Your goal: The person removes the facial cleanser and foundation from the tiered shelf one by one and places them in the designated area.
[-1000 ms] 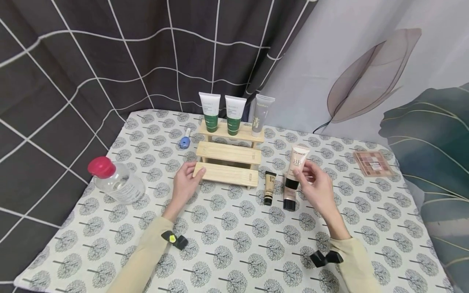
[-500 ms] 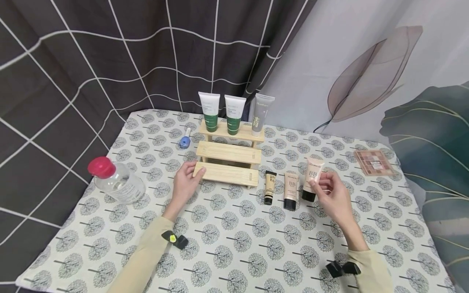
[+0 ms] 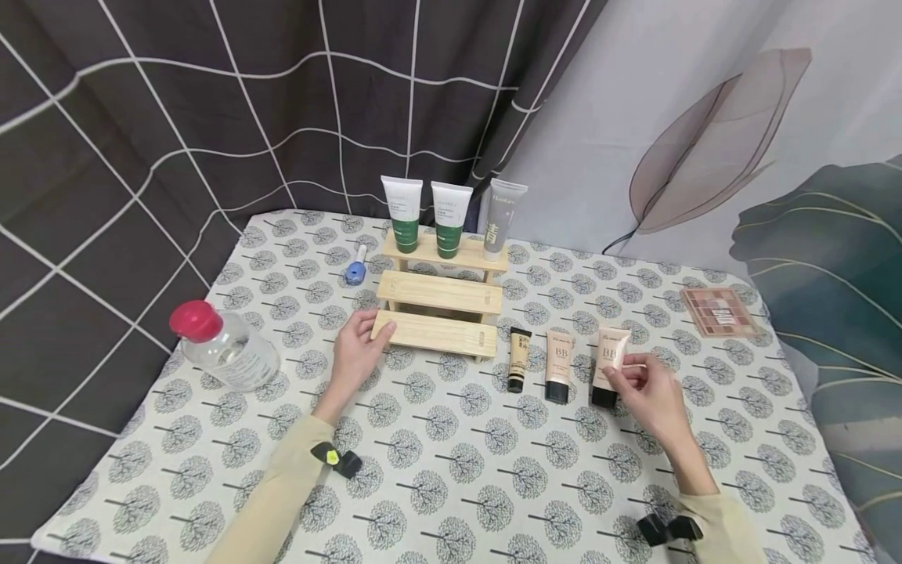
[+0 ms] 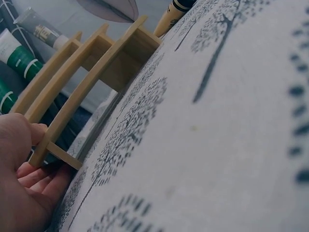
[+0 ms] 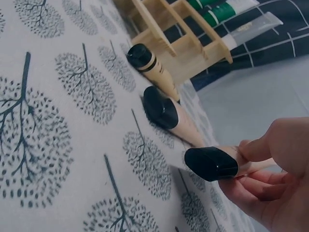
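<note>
Behind your work hang two backdrops: a dark curtain (image 3: 211, 102) crossed by thin white grid lines on the left, and a pale cloth printed with big leaves (image 3: 705, 157) on the right. Below them you have a table under a white tablecloth (image 3: 458, 470) patterned with small grey trees, which fills most of both wrist views.

At the middle back stands a three-step wooden rack (image 3: 438, 301). Its top step carries two white-and-green tubes (image 3: 426, 215) and a grey tube (image 3: 500, 218), all upright on their caps. To the left lies a clear bottle with a red cap (image 3: 221, 345) on its side; a small blue nail polish bottle (image 3: 355, 269) lies near the rack's left end. An eyeshadow palette (image 3: 717, 312) lies flat, well apart at the right.

Your left hand (image 3: 358, 356) rests on the cloth with thumb and fingers curled round the left end of the rack's lowest step.

Right of the rack, a small yellow tube (image 3: 518, 360) and a BB cream tube (image 3: 560, 366) lie side by side, black caps toward you. Just beside them, your right hand (image 3: 651, 392) pinches a second BB cream tube (image 3: 609, 366) between thumb and fingers; the right wrist view shows its black cap a little above the cloth.
</note>
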`<state>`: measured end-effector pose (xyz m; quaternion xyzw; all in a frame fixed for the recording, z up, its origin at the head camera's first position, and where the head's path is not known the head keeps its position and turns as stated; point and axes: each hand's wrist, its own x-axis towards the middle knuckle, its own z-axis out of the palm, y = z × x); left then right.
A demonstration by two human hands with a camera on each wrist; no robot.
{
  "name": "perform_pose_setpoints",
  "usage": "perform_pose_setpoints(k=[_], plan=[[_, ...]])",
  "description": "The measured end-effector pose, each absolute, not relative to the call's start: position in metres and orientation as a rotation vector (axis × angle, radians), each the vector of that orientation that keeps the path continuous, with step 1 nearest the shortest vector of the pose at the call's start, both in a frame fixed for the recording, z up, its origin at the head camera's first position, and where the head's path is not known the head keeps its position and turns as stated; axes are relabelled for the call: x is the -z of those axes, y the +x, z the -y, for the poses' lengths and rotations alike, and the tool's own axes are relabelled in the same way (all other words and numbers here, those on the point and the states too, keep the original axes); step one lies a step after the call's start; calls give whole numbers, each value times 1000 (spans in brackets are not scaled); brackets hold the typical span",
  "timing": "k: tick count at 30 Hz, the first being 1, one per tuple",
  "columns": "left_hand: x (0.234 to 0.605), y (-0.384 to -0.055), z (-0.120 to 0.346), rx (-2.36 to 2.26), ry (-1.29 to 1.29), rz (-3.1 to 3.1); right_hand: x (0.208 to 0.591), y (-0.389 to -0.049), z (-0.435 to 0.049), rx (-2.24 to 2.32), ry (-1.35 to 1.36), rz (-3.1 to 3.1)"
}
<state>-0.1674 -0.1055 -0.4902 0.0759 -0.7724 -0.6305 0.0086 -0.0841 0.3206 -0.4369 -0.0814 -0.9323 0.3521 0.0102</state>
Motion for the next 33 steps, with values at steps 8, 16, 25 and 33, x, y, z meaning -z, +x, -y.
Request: perform_pose_setpoints(k=[8,16,25,33], plan=[[490,-167,106,1964,246,2425,444,-83,-323,-1057,-264,2962],[490,-168,106,2005,235,2405,450,-85,-324,-980,-315,2958],[490,-168,105,1988,239,2414,451,-85,-332,-977,-349,3039],[491,-167,106,1973,239,2416,443,-84,-327,-888,-306,3036]])
